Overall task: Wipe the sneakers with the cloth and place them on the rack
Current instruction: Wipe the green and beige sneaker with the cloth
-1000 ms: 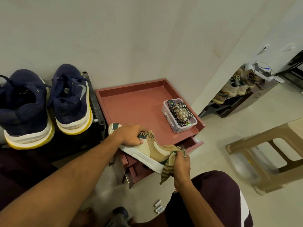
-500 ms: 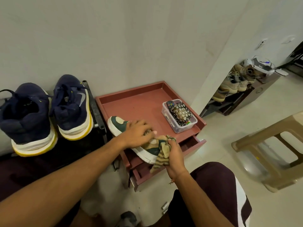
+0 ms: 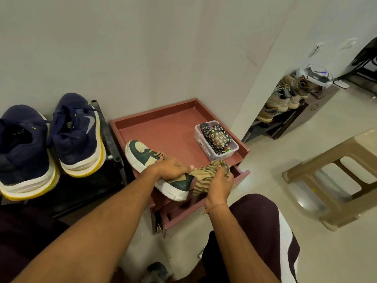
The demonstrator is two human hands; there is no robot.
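- The black rack (image 3: 110,137) stands at the left against the wall, and two navy sneakers (image 3: 77,135) rest on its top, side by side.
- The reddish-brown drawer unit (image 3: 163,127) stands just beside the rack; its top is a shallow tray. A clear plastic box (image 3: 216,155) lies near its right edge, and a green and beige sneaker (image 3: 142,156) rests at its front edge.
- A beige plastic stool (image 3: 334,180) stands on the pale tiled floor (image 3: 336,252).

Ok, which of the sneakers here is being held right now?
The green and tan sneaker on the red tray; both navy sneakers sit untouched on the rack.
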